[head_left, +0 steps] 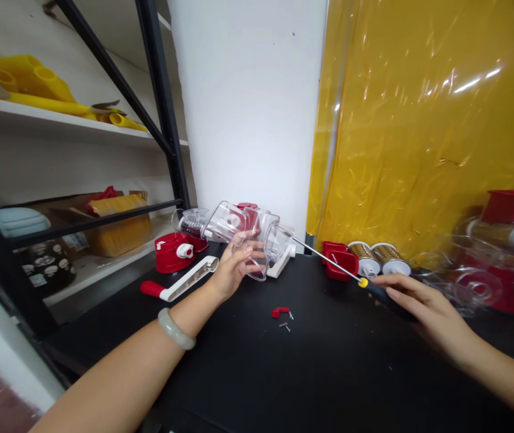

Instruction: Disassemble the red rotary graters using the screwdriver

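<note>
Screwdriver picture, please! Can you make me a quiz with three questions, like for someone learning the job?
1. True or false: the left hand holds a clear plastic part.

2. What colour is the collar on the screwdriver that the right hand holds?
A) red
B) yellow
C) white

3. Fill in the colour: the small red piece lies on the ____ tabletop.

Key: 1. True. 2. B. 3. Black.
</note>
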`<state>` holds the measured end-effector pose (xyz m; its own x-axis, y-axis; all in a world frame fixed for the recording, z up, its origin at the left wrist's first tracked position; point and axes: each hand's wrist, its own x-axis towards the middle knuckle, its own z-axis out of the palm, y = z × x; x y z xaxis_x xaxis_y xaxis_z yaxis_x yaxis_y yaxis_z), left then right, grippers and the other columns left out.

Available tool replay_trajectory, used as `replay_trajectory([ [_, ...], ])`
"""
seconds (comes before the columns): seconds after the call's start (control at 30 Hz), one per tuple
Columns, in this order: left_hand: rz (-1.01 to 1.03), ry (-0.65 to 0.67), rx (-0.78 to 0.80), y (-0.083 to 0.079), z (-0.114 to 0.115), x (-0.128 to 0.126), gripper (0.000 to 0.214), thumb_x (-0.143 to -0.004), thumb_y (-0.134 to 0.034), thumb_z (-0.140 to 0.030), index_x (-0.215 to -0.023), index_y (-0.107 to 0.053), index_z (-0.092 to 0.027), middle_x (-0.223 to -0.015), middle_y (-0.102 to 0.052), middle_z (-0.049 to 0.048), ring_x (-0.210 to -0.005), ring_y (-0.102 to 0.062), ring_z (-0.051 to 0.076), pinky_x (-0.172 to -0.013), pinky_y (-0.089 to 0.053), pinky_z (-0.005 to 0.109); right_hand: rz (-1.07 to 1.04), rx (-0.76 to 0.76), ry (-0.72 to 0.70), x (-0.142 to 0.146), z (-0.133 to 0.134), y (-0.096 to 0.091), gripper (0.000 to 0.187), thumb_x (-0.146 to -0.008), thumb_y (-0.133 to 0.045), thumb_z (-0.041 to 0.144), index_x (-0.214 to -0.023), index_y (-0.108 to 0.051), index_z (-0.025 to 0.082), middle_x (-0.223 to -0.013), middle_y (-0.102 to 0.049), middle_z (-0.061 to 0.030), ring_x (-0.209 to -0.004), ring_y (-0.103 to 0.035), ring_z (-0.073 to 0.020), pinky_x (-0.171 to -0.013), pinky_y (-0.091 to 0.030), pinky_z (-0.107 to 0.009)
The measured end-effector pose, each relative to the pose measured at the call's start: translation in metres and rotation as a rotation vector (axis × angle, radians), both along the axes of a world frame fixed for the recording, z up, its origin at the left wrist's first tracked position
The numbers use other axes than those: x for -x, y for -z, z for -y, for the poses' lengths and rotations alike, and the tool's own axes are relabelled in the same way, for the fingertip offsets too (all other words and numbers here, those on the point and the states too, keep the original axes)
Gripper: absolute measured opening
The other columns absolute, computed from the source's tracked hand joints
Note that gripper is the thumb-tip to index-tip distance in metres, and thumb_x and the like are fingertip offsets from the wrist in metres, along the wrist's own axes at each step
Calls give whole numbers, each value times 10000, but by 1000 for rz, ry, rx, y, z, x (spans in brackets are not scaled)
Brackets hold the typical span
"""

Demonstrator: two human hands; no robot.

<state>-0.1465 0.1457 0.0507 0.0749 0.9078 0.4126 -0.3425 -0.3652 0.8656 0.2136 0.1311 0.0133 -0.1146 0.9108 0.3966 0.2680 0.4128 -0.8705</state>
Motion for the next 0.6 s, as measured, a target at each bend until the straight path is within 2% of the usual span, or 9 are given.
replay_trajectory([
  [0.07,16,-15,8,-1,0,0,560,-690,-752,-376,-1184,-539,-222,-1024,-623,49,-851,-637,186,-696,-579,344,-255,167,-8,3,-1,-1,333,-707,-779,486,-943,-761,251,-1022,-726,-72,-903,-670,-241,-675,-567,-283],
  [0.17,12,-12,5,-1,1,0,566,-680,-759,-377,-1182,-544,-228,-1018,-623,40,-844,-640,180,-692,-580,336,-628,263,41,9,-3,-4,276,-634,-844,355,-878,-769,253,-974,-726,-32,-865,-657,-179,-652,-548,-187],
  [0.27,6,2,2,1,1,-2,572,-688,-752,-386,-1201,-549,-238,-1025,-618,36,-850,-636,175,-697,-581,330,-849,315,65,14,-4,-8,173,-781,-705,385,-789,-758,220,-842,-718,-44,-786,-661,-156,-647,-558,-170],
  [0.33,12,5,2,2,1,-3,572,-692,-749,-390,-1207,-549,-242,-1029,-615,34,-849,-630,169,-701,-581,330,-872,367,77,16,-3,-10,317,-894,-533,408,-769,-739,202,-813,-718,-75,-735,-677,-171,-596,-566,-199],
  [0.4,10,2,-11,3,1,-4,575,-691,-749,-391,-1210,-548,-245,-1031,-615,33,-854,-626,170,-707,-581,333,-806,425,105,17,1,-10,361,-932,-443,384,-775,-709,200,-750,-711,-90,-635,-673,-175,-510,-546,-216],
  [0.43,5,0,-21,3,1,-4,579,-689,-750,-389,-1212,-547,-246,-1029,-615,33,-860,-626,174,-710,-581,336,-746,460,111,17,2,-10,342,-932,-434,371,-780,-690,204,-679,-690,-80,-529,-633,-156,-437,-504,-206],
  [0.5,-6,-7,-38,3,1,-3,581,-686,-750,-383,-1212,-545,-248,-1025,-617,34,-867,-624,179,-713,-580,339,-612,516,99,17,5,-8,270,-913,-464,346,-777,-655,211,-522,-602,-29,-333,-450,-89,-321,-359,-162],
  [0.57,-11,-9,-43,2,1,-3,576,-686,-746,-379,-1208,-542,-248,-1023,-616,35,-872,-625,185,-715,-579,347,-529,505,62,17,5,-5,195,-880,-531,326,-764,-637,210,-453,-521,18,-282,-278,-38,-292,-241,-136],
  [0.6,-12,-10,-43,2,1,-3,572,-687,-744,-378,-1206,-542,-247,-1023,-615,36,-874,-626,188,-717,-578,350,-530,470,39,17,4,-3,155,-855,-580,317,-763,-639,207,-462,-513,30,-295,-265,-29,-301,-247,-134],
])
